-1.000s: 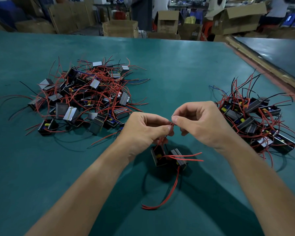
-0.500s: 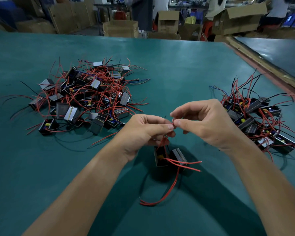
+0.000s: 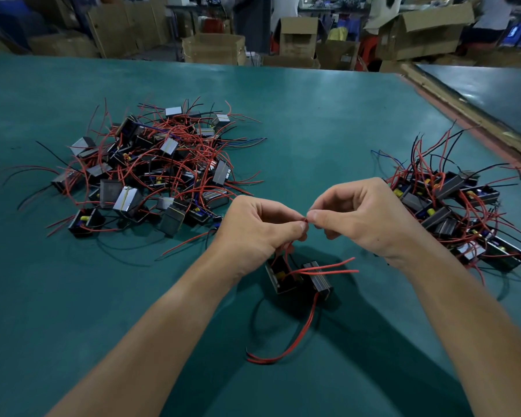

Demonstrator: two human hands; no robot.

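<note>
Two bare forearms reach in from the bottom edge over a green table (image 3: 283,121). The left hand (image 3: 259,227) and the right hand (image 3: 361,218) meet above the middle of the table, thumbs and forefingers almost touching. Each hand has its fingers curled and pinches the ends of thin red wires (image 3: 305,220) between thumb and forefinger; the exact join between the wire ends is too small to make out. The wires run down from the left hand to two small black box-shaped parts (image 3: 298,275) that sit side by side just below the hands, over their shadow. More red wire stretches from these parts to the right and loops down toward the viewer. To the left, well apart, lies a big heap (image 3: 145,173) of similar black and grey parts tangled in red and black wire. To the right, just beside the right wrist, lies a smaller heap (image 3: 457,206) of the same kind. Cardboard boxes (image 3: 212,48) stand beyond the far edge of the table.
</note>
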